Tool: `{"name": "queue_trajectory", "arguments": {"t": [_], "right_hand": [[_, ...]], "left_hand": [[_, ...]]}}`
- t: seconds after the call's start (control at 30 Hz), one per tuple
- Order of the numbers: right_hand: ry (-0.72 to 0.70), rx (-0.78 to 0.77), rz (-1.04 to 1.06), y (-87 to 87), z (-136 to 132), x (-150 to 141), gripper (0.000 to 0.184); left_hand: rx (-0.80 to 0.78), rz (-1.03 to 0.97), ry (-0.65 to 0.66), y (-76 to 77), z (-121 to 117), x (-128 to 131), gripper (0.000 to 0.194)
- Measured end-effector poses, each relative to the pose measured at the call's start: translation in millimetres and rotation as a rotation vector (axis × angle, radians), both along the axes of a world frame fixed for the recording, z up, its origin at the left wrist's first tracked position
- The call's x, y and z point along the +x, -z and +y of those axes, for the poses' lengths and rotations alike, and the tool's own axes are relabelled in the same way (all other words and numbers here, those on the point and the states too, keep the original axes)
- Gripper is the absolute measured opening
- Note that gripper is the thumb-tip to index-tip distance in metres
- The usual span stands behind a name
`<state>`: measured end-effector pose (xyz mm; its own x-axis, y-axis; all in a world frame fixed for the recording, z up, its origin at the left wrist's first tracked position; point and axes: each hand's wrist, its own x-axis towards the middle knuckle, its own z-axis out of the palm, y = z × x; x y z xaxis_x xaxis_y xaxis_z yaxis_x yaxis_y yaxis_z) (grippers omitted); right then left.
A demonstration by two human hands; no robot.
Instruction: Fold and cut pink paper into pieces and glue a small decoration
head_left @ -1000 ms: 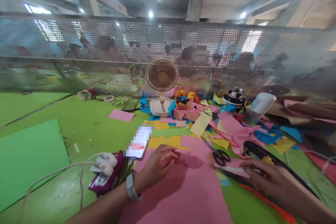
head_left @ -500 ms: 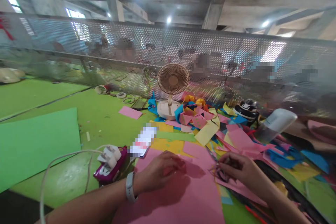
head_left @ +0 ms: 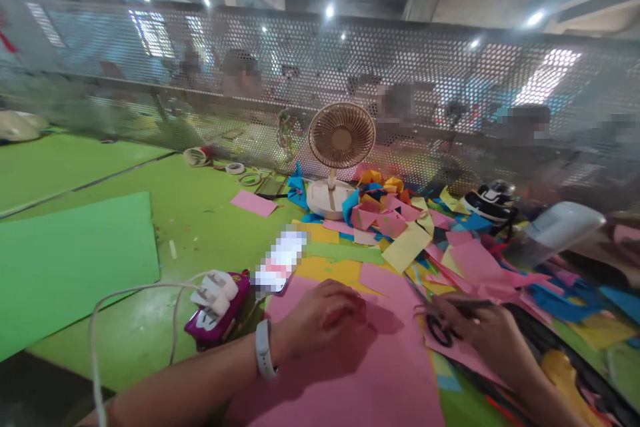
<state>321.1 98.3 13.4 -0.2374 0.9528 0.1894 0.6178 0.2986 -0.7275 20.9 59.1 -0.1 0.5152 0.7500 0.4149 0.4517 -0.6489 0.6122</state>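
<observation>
My left hand, with a white band on its wrist, hovers over a large pink paper sheet. Its fingers are loosely curled with the thumb apart, and I see nothing held. On the sheet's right side, my right hand is closed around a thin dark pen-like stick; its exact kind is unclear. Under those fingers lie scissors, dark handles towards me and blades pointing away. Whether the fingers touch the scissors is hard to tell.
A phone and a purple power strip with white plugs lie to the left. Behind stand a fan and scattered paper scraps. At right are a black tray and a translucent container. A perforated screen closes the back.
The camera view has tilted down and shifted slightly. My right hand has moved off the scissors handles, which now show more, and a pen-like stick shows in its fingers. My left hand keeps its pose.
</observation>
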Motion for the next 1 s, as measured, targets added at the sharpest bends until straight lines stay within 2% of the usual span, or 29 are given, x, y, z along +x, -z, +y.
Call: {"name": "queue_trajectory", "arguments": {"t": [0.1, 0.17, 0.27, 0.33, 0.47, 0.57, 0.7, 0.87, 1.0], "right_hand": [[0.14, -0.066, 0.128, 0.6, 9, -4, 0.037], [0.175, -0.164, 0.252, 2.4, 19, -13, 0.044], [0.113, -0.316, 0.442, 6.6, 33, -37, 0.047], [0.054, -0.362, 0.523, 10.5, 39, -55, 0.044], [-0.031, -0.366, 0.533, 20.9, 43, -84, 0.035], [-0.039, -0.372, 0.494, 27.8, 42, -92, 0.031], [-0.037, -0.252, 0.39, 25.3, 37, -85, 0.024], [-0.071, 0.123, 0.152, 20.8, 18, -45, 0.013], [-0.222, 0.273, -0.114, 35.1, -6, -15, 0.026]], "left_hand": [[0.024, 0.026, 0.0, 2.0, 1, -3, 0.032], [0.013, 0.03, -0.054, 5.3, 2, -6, 0.033], [-0.044, 0.017, -0.162, 12.0, 5, -10, 0.036], [-0.095, 0.008, -0.199, 16.4, 8, -12, 0.039], [-0.178, 0.007, -0.198, 23.0, 13, -14, 0.035], [-0.19, 0.003, -0.198, 25.8, 15, -13, 0.027], [-0.202, 0.02, -0.22, 25.1, 15, -12, 0.027], [-0.209, 0.069, -0.264, 22.6, 15, -14, 0.024], [-0.218, 0.104, -0.25, 21.0, 19, -13, 0.027]]}}
